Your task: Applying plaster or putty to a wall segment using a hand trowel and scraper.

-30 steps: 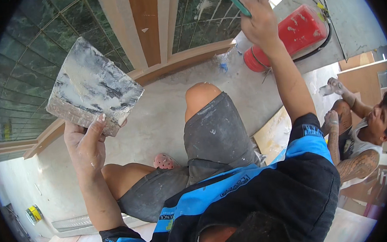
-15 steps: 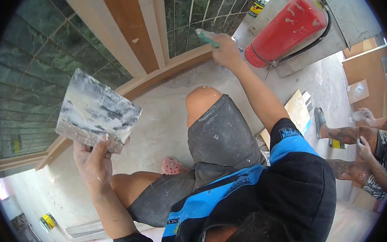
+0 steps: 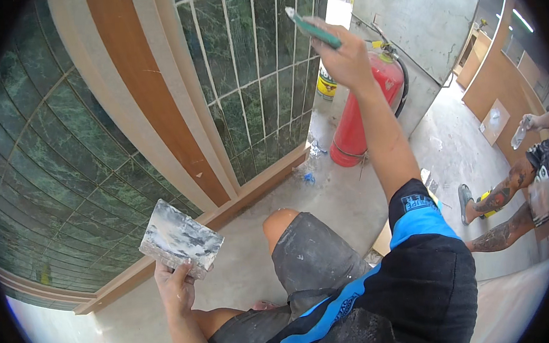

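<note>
My left hand (image 3: 176, 289) grips the near edge of a rectangular board (image 3: 181, 232) smeared with white and dark grey paste. Its coated face is tilted up, low in front of the wood-framed tile panel. Raised at the upper middle, my right hand (image 3: 348, 59) is closed around a slim green-handled tool (image 3: 320, 33) with a pale tip; its exact kind is unclear. The tip is in front of dark green marbled tiles (image 3: 267, 52) with pale grout lines; whether it touches them I cannot tell. Some fingers of both hands are hidden.
A red fire extinguisher (image 3: 371, 112) stands beyond my right forearm, by a grey wall panel (image 3: 425, 21) and a yellow-labelled can (image 3: 326, 84). Wooden trim (image 3: 150, 97) divides the tile panels. Blue scraps (image 3: 309, 178) lie on the floor. At right, another person's tattooed leg (image 3: 502, 186) shows.
The view has swung to the right and up. My right hand with the green tool is raised higher against the tiles; the board in my left hand appears lower and further right.
</note>
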Motion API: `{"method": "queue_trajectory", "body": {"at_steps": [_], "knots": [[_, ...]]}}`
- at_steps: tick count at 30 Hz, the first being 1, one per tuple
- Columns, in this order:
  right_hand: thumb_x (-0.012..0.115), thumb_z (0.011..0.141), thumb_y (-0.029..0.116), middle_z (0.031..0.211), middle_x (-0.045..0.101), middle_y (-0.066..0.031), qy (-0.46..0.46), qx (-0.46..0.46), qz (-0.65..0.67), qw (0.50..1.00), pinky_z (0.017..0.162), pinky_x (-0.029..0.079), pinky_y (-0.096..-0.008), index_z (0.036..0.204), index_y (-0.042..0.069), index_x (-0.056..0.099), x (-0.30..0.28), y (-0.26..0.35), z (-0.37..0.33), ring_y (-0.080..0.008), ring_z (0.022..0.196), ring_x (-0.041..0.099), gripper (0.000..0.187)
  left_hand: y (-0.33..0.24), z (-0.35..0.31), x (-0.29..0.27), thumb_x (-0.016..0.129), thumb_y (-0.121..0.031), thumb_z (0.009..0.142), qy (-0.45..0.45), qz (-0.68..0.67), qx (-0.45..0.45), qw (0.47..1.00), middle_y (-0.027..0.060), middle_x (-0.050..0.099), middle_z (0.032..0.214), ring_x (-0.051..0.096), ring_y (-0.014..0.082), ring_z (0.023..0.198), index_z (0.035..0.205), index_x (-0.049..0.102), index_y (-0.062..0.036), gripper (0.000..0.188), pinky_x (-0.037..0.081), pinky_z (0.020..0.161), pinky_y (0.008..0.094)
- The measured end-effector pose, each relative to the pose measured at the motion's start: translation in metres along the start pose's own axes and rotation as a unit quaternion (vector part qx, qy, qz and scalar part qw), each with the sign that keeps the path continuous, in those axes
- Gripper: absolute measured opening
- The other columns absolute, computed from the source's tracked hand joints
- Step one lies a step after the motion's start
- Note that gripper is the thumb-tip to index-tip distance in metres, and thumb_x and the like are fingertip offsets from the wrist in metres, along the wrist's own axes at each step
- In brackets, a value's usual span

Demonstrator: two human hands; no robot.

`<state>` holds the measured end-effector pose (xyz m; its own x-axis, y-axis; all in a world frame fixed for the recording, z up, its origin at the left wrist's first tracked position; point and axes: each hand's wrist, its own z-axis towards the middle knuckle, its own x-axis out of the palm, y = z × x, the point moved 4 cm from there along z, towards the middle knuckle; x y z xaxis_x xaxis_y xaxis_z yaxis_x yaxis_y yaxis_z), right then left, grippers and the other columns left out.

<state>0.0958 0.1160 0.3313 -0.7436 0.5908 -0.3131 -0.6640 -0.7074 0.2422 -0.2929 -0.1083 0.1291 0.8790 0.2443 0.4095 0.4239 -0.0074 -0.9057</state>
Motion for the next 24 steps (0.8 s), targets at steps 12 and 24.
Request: {"method": "queue_trajectory", "body": {"at_steps": [12,24], "knots": [[0.054,0.067,0.018,0.071,0.064,-0.0226,-0.04,0.182,-0.065,0.98,0.072,0.05,-0.0431,0.08,0.001,0.066,0.039,0.02,0.074,-0.0396,0.073,0.063,0.024,-0.001,0.008,0.003,0.051,0.011,0.078,0.04,-0.009,-0.011,0.999,0.0159,0.058,0.112,0.064,0.0265,0.094,0.126,0.041,0.0039,0.049,0.059,0.074,0.0393],[0.065,0.079,0.011,0.092,0.072,-0.009,-0.04,-0.093,-0.073,0.992,0.073,0.051,-0.0283,0.109,0.014,0.07,0.019,0.047,0.088,-0.0147,0.079,0.067,0.03,-0.001,0.009,-0.005,0.051,0.012,0.077,0.033,-0.017,-0.026,0.999,0.0162,0.058,0.112,0.064,0.0265,0.096,0.126,0.041,0.0039,0.051,0.058,0.075,0.0385]]}}
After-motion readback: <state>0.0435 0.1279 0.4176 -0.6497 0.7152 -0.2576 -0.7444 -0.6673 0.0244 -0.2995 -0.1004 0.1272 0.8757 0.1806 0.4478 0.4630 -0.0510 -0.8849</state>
